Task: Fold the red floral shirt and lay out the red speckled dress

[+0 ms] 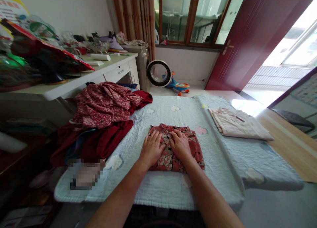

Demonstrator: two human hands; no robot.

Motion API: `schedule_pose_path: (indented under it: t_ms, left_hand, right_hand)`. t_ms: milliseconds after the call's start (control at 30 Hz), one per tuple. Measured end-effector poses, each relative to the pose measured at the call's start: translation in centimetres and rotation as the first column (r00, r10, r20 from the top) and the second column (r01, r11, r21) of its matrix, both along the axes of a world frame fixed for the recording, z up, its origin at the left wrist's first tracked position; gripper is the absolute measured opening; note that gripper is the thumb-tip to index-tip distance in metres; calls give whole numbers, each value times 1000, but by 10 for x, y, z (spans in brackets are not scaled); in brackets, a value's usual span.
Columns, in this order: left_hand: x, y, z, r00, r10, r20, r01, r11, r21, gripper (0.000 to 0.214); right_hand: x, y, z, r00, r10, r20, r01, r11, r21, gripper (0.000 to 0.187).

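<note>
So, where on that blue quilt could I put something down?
Bare quilt shows beyond the red patterned shirt, between the clothes pile and the folded cream garment; another strip, ridged, separates shirt and garment. It's crowded at left, under the pile, and in the middle, where the fingers rest on the shirt.

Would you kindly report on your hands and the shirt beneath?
Left hand, right hand: on red patterned shirt. Shirt folded on blue quilt. Clothes pile left, not touching.

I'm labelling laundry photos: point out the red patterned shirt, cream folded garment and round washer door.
Red patterned shirt (169,160): head view, on its printed front.
Cream folded garment (241,125): head view, on its upper face.
Round washer door (158,73): head view, on its glass centre.
</note>
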State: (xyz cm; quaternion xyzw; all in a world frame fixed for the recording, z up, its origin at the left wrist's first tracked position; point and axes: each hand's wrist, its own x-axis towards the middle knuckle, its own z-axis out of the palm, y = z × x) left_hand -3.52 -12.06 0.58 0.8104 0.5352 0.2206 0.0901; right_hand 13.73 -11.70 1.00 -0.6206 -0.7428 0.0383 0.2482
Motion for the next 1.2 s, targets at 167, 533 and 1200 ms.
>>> schedule_pose_path:
  t_ms: [167, 533, 1200]
  left_hand:
    - [-17, 6, -4, 989, 146, -36, -147, 989, -16, 48]
    - [-53, -5, 24, 905, 357, 230, -245, 882, -403, 30]
    - [-55, -19, 8, 633, 466, 618, 47, 773, -632, 29]
  right_hand:
    - [-1, -1, 1, 999, -18, 26, 19, 999, -30, 32]
    - [-1, 0, 1, 999, -35, 37, 37, 998, -43, 32]
    - [0, 0, 3, 1000, -27, 13, 28, 996, -79, 34]
